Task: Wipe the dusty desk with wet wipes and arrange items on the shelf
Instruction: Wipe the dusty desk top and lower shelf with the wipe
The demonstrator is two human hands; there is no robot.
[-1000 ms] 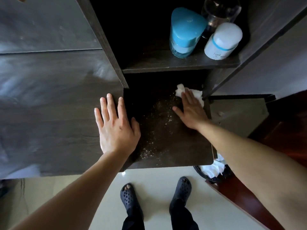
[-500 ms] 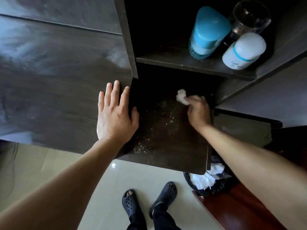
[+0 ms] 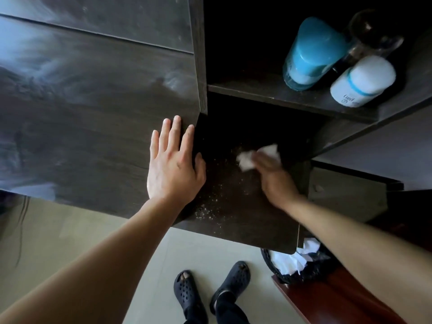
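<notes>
1. Left hand (image 3: 173, 164): open, fingers straight and together, palm flat on the dark wood-grain desk (image 3: 81, 136). It sits at the desk's right edge, with the thumb over the darker panel (image 3: 245, 225) beside it.
2. Right hand (image 3: 273, 176): motion-blurred and lying on top of a white wet wipe (image 3: 246, 161) on the darker panel. Cannot tell whether the fingers curl round the wipe or press it flat.
3. The wet wipe is crumpled and sits under the shelf board (image 3: 280, 99), near the middle of the panel. It pokes out to the left of the fingers and beyond them.
4. Pale dust specks (image 3: 210, 206) are scattered on the panel between the two hands and toward its front edge.
5. Streaky pale smears show on the desk top left of the left hand.
6. On the shelf board, right end:
   - a blue-capped bottle (image 3: 311, 52);
   - a white bottle with a blue band (image 3: 364, 83) just beside it;
   - a clear glass container (image 3: 376, 33) behind both. All three are upright.
7. A black waste bin (image 3: 311, 270) stands on the floor below the panel's front right corner, with crumpled white wipes (image 3: 292, 256) inside.
8. The person's feet in dark perforated clogs (image 3: 187, 291) stand on the pale tiled floor (image 3: 93, 253).
9. Reddish wooden furniture (image 3: 332, 300) is right of the feet, beside the bin.
</notes>
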